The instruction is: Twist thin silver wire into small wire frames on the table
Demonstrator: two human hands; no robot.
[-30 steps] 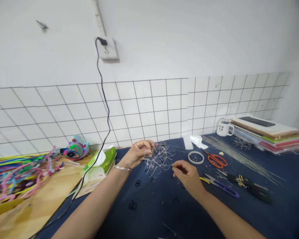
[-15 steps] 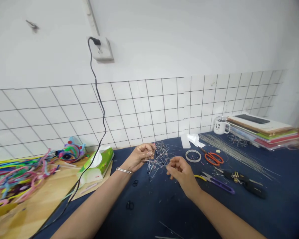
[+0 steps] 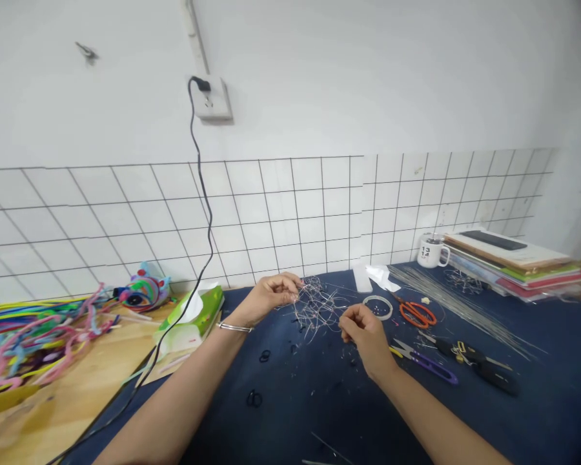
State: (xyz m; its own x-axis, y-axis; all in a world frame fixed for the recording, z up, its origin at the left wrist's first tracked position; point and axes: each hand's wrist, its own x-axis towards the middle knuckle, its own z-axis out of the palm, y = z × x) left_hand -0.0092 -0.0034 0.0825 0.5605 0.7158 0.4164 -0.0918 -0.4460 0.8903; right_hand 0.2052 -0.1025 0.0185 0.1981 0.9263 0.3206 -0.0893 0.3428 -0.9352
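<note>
The left hand (image 3: 271, 298) pinches the left edge of the wire tangle (image 3: 317, 308), mid-table; the right hand (image 3: 366, 337), apart from it, has its fingertips drawn together by the tangle's right side, and I can't tell whether they grip a strand. Rightward lie a ring (image 3: 392, 309), orange scissors (image 3: 417, 314) and purple snips (image 3: 436, 369). Far right, a mug (image 3: 430, 252) reading "13 14" stands beside stacked papers (image 3: 518, 258). Left, a cord (image 3: 200, 171) hangs across the tissues (image 3: 208, 307).
</note>
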